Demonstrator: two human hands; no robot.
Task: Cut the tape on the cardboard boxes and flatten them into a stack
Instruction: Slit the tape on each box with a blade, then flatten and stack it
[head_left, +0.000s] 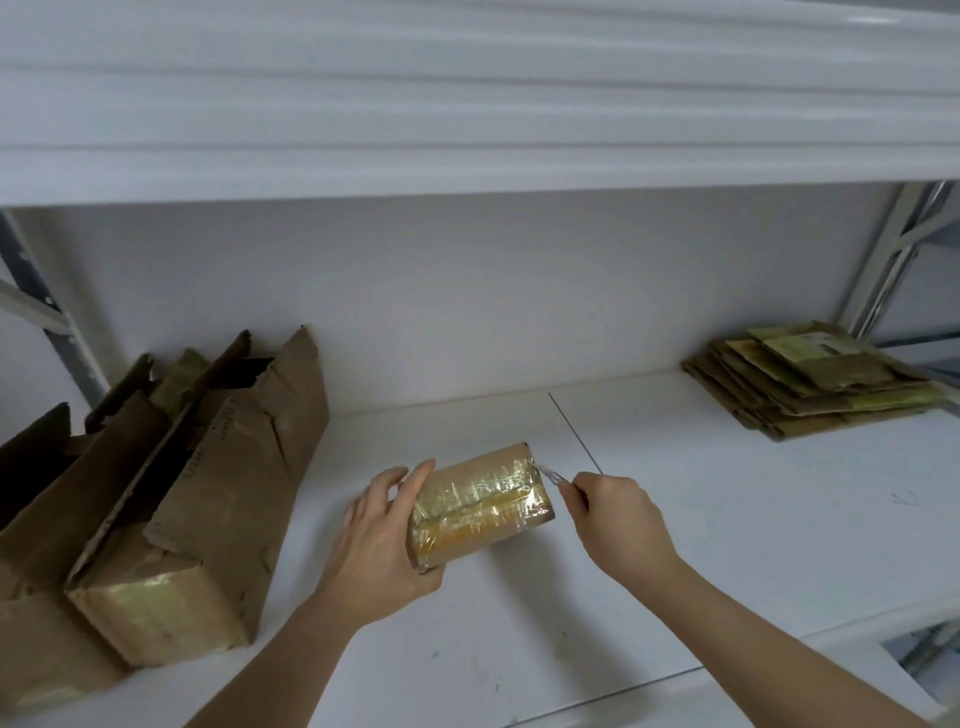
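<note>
Between my two hands, on the white shelf (675, 519), one small cardboard box (480, 506) is lying on its side, its upper face covered in glossy yellowish tape (478, 501). My left hand (382, 540) is gripping the box's near-left end, thumb curled over the top edge, fingers wrapping behind it. My right hand (615, 519) is closing around a thin blade tool (550, 475), its tip touching the box's far-right corner. Well left of my left fingers, two large opened boxes (171, 509) are standing with flaps up, taped at their near ends. Far right of my right fingers, near the shelf's back, a stack of flattened cardboard (810, 387) is resting.
</note>
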